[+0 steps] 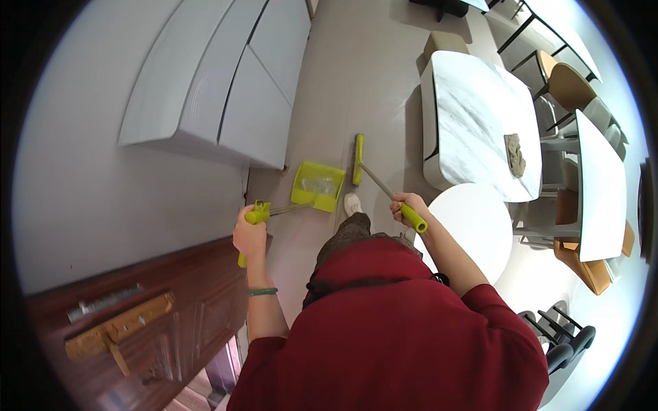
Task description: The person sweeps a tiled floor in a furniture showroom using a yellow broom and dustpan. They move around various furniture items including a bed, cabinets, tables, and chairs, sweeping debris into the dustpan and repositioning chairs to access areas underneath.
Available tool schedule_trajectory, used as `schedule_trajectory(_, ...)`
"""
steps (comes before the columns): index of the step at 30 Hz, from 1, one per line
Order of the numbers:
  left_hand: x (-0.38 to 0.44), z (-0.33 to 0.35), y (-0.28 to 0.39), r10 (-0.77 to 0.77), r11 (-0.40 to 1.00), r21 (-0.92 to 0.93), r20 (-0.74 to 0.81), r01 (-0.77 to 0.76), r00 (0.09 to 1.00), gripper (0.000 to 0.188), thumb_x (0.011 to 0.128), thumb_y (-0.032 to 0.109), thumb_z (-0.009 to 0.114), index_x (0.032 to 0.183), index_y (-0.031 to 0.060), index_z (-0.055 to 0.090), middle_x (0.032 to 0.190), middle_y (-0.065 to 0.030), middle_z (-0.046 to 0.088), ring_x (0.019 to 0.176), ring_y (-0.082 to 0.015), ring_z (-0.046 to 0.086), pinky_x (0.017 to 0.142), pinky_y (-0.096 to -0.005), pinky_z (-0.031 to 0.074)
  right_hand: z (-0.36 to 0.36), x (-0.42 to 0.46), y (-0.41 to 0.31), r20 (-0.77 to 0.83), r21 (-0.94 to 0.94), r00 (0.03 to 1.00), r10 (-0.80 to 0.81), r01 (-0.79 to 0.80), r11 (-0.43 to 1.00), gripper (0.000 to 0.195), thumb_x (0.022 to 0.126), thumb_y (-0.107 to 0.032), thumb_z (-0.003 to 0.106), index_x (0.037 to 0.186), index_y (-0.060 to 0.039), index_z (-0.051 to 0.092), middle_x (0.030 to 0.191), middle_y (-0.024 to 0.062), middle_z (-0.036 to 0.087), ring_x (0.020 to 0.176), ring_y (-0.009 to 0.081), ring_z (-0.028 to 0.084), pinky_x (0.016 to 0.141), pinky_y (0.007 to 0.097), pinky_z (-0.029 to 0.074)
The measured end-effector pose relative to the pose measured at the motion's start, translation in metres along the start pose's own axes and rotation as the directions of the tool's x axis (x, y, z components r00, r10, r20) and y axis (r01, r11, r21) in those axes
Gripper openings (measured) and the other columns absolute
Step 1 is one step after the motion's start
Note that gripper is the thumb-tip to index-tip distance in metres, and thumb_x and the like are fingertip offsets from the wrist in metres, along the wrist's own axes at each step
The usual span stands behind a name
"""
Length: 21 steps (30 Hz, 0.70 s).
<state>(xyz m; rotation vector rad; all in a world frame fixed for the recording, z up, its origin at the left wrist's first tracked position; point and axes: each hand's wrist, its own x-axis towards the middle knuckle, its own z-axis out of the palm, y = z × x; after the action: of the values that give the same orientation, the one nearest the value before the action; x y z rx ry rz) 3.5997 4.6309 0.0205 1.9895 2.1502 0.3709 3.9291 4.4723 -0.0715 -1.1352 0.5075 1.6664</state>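
My left hand is closed around the green handle of a long-handled dustpan. The pan lies on the floor ahead of my feet, and something pale shows inside it, too unclear to name. My right hand grips the grey pole of a broom near its green end. The green broom head rests on the floor just right of the dustpan, apart from it, with its dark bristles facing the pan. One white shoe shows between and below the two tools.
A white cabinet juts from the left wall. Behind my left hand stands a reddish-brown door with a brass-coloured handle. On the right are a marble-topped table bearing a crumpled brown cloth, a round white table, and several chairs.
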Motion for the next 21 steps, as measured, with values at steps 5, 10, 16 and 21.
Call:
schedule_trajectory(5, 0.033, 0.011, 0.032, -0.036, 0.999, -0.023, 0.101, 0.039, 0.994, 0.036, 0.064, 0.012, 0.059, 0.097, 0.0254, 0.06, 0.082, -0.0088, 0.064, 0.076, -0.0301, 0.06, 0.066, -0.0399, 0.047, 0.034, -0.005, -0.053, -0.008, -0.147, 0.996, -0.085, 0.083, 0.986, 0.023, 0.083, -0.01, 0.045, 0.103, -0.0137, 0.033, 0.063, 0.0009, 0.042, 0.046, 0.0064, 0.041, 0.039, 0.0192, 0.033)
schedule_trajectory(10, 0.072, 0.023, 0.048, -0.004, 0.995, -0.102, 0.118, 0.016, 0.993, 0.037, 0.063, 0.011, 0.059, 0.098, 0.0244, 0.061, 0.082, -0.0095, 0.064, 0.077, -0.0304, 0.06, 0.068, -0.0398, 0.047, 0.058, 0.017, -0.101, -0.053, -0.352, 0.956, -0.287, 0.251, 0.902, 0.011, 0.078, -0.005, 0.046, 0.072, -0.0063, 0.037, 0.054, 0.0059, 0.042, 0.044, 0.0154, 0.041, 0.04, 0.0288, 0.035)
schedule_trajectory(16, 0.103, 0.037, 0.081, 0.019, 0.992, -0.126, 0.141, -0.001, 0.99, 0.04, 0.061, 0.01, 0.059, 0.099, 0.0234, 0.061, 0.083, -0.0098, 0.064, 0.079, -0.0309, 0.06, 0.069, -0.0389, 0.047, 0.061, 0.058, -0.178, -0.248, -0.252, 0.948, -0.199, 0.136, 0.958, 0.011, 0.078, -0.005, 0.044, 0.071, -0.0041, 0.037, 0.055, 0.0057, 0.043, 0.044, 0.0157, 0.043, 0.039, 0.029, 0.036)
schedule_trajectory(21, 0.126, 0.056, 0.119, 0.066, 0.992, -0.116, 0.092, -0.055, 0.994, 0.035, 0.064, 0.01, 0.058, 0.096, 0.0239, 0.061, 0.079, -0.0097, 0.064, 0.076, -0.0314, 0.06, 0.066, -0.0398, 0.046, 0.064, 0.113, -0.222, -0.311, -0.269, 0.931, -0.19, 0.106, 0.957, 0.012, 0.077, -0.006, 0.043, 0.068, -0.0071, 0.035, 0.052, 0.0037, 0.042, 0.04, 0.014, 0.039, 0.036, 0.0277, 0.034)
